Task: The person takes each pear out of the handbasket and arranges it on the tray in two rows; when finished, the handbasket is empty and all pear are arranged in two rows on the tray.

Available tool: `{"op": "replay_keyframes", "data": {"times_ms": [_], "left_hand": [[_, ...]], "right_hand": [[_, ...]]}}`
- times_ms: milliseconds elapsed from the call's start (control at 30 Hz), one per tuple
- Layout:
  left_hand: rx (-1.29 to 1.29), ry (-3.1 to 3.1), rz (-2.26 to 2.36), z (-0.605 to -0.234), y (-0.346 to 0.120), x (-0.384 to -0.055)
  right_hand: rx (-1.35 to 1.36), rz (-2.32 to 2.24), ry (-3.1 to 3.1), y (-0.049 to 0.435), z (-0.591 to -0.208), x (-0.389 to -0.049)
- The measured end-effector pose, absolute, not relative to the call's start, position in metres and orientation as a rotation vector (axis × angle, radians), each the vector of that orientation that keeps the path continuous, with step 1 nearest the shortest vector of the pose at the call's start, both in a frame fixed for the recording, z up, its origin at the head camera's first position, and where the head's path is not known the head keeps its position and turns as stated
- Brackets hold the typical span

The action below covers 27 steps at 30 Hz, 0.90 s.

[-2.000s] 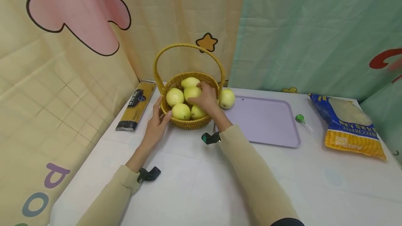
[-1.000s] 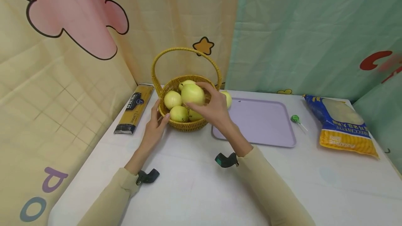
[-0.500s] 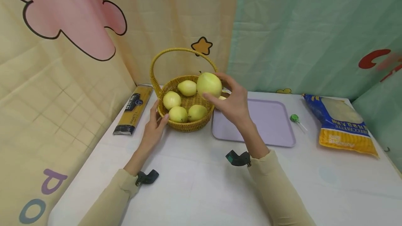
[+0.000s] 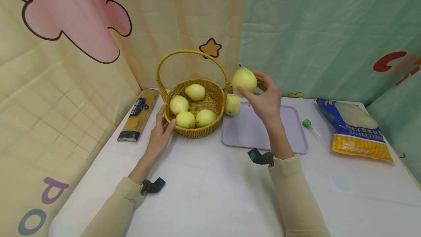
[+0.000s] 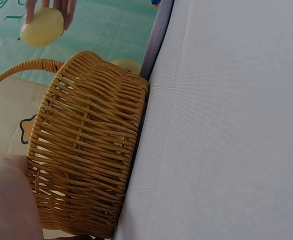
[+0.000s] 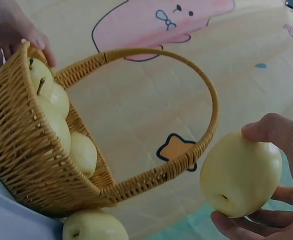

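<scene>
My right hand [image 4: 267, 100] holds a pale yellow pear [image 4: 244, 81] between thumb and fingers, raised above the back left of the lilac tray [image 4: 263, 140]. The same pear [image 6: 241, 175] fills much of the right wrist view's right side. At the wicker basket [image 4: 198, 132], my left hand [image 4: 158, 134] grips the left side, its thumb at the front rim and its fingers round the outer wall. Several pears lie in the basket, among them a pear [image 4: 195, 92] at the back. Another pear [image 4: 232, 105] sits outside, between the basket and the tray.
A spaghetti packet [image 4: 139, 114] lies left of the basket. To the tray's right are a green lollipop [image 4: 307, 123] and a blue and yellow pasta bag [image 4: 356, 131]. The basket's tall handle [image 4: 190, 51] arches upward, with printed curtains [image 4: 289, 39] behind the white table [image 4: 204, 193].
My right hand has taken one pear out of the basket and carried it up and right, past the rim and over the tray. My left hand stays at the basket.
</scene>
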State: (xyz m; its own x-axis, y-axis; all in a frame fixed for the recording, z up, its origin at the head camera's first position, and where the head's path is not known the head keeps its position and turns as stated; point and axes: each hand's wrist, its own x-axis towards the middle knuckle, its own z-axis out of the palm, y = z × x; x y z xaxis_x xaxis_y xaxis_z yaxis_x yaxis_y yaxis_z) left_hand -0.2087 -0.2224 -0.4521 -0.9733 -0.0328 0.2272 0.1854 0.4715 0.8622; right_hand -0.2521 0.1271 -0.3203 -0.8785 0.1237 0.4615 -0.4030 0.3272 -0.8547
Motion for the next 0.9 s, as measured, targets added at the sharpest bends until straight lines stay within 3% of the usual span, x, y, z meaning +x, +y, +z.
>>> {"op": "replay_keyframes", "data": {"times_ms": [567,900], "left_hand": [[-0.12,-2.528,-1.507,-0.452,-0.224,-0.21],[-0.135,-2.516,-1.5,-0.453,-0.224,-0.211]], "right_hand": [[-0.281,1.468,-2.384,0.167,-0.376,-0.288],[-0.444,1.353,-2.533,0.178,-0.403,-0.295]]}}
